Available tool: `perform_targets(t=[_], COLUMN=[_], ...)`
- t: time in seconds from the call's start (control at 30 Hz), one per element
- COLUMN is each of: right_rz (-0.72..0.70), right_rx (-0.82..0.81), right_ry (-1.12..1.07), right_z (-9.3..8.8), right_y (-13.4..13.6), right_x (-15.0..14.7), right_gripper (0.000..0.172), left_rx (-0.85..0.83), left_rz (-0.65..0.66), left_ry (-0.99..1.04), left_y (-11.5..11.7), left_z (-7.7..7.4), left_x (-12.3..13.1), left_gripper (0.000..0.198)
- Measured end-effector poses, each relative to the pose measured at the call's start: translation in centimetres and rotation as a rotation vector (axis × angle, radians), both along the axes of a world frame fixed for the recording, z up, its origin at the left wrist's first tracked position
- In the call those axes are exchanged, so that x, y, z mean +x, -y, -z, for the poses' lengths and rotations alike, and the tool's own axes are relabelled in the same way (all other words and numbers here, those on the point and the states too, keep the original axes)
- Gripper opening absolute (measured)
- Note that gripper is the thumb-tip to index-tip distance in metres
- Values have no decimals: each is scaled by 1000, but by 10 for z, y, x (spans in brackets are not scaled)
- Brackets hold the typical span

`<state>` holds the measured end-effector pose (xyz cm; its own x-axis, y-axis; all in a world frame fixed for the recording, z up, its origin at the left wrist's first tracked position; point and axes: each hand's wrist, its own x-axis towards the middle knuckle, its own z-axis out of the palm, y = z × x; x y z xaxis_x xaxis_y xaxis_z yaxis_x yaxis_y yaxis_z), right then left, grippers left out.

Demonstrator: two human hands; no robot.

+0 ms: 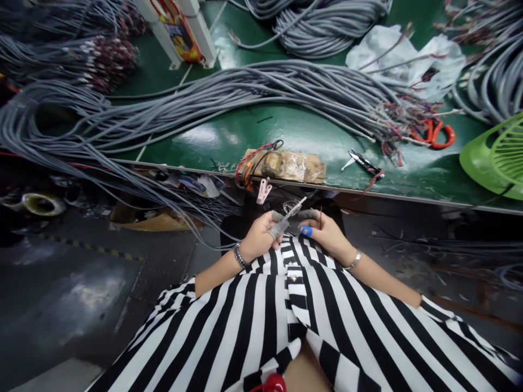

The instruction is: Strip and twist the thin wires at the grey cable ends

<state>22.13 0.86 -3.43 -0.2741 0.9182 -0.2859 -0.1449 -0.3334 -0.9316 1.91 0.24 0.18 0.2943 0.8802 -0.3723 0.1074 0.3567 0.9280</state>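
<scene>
My left hand (pixel 263 234), with grey covers on its thumb and finger, is closed round the end of a grey cable (pixel 281 226). A pale stripped end (pixel 300 203) points up and to the right, and fine loose strands show beside it. Just to the right, my right hand (pixel 324 231) has its fingers curled, a blue wrap on the thumb and a grey cover on the index finger. A thin dark strip (pixel 321 215) stands up at its fingers; what exactly they grip is too small to make out.
A long bundle of grey cables (pixel 245 87) crosses the green table (pixel 310 130). Near its edge are a wooden block (pixel 300 166), a pink clip (pixel 264 190) and small black snips (pixel 363 161). Orange-handled scissors (pixel 443 136) and a green fan (pixel 494 158) stand right.
</scene>
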Motion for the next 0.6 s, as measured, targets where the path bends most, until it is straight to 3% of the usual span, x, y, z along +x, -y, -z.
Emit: perform_targets(t=[0.07,0.2,0.6], right_rz=[-42,35,283], right_rx=[-113,-225,-146], right_ry=[-146,-346,-361], right_z=[-7,-20,-18], right_y=[-1,-9,-9], right_x=[-10,-23,-33], right_gripper=[53,61,51], left_rx=[-14,-46,-67], left_rz=[18,41,-12], left_ry=[20,45,123], left_y=[-1,-2,1], left_z=[0,3,8], left_x=[5,11,8], left_gripper=[32,31,37])
